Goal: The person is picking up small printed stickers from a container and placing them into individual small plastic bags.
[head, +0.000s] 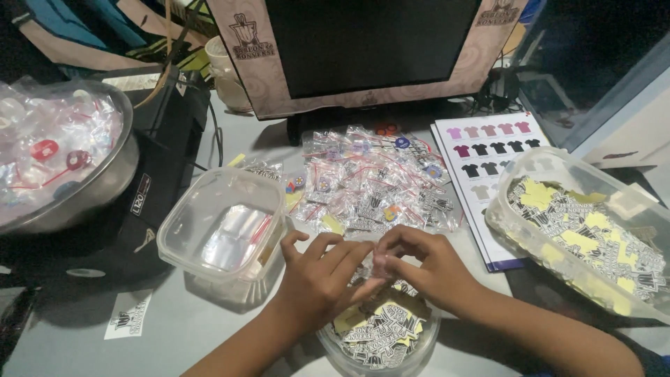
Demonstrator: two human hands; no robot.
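My left hand (317,276) and my right hand (426,269) meet over a round clear tub (380,338) of black-and-white stickers with yellow backing. Together their fingertips pinch a small clear plastic packet (380,264); what is inside it is too small to tell. Just beyond my hands lies a heap of filled clear packets (373,181) holding stickers and small round badges. To the left of my left hand stands a square clear tub (223,223) with empty plastic sleeves in it.
A long clear tub (579,230) of stickers sits at the right, on a printed sheet of shirt colours (488,150). A metal bowl (70,160) of packets is at the left, on a black device (167,146). A dark monitor (370,49) stands behind.
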